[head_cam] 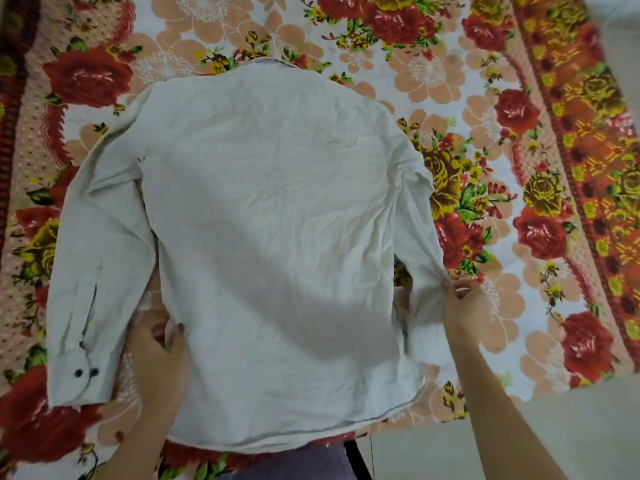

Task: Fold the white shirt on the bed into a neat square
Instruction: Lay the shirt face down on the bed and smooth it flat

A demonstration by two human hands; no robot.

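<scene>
- The white shirt [277, 220] lies flat, back side up, in the middle of the bed [502, 81], with its bottom hem at the near edge.
- The left hand [157, 362] holds the shirt's left side near the hem, fingers closed on the cloth.
- The right hand [462, 301] pinches the right sleeve [415, 237] with closed fingers.
- The left sleeve [90, 271] lies straight, with two dark buttons [86, 373] on its cuff.
</scene>
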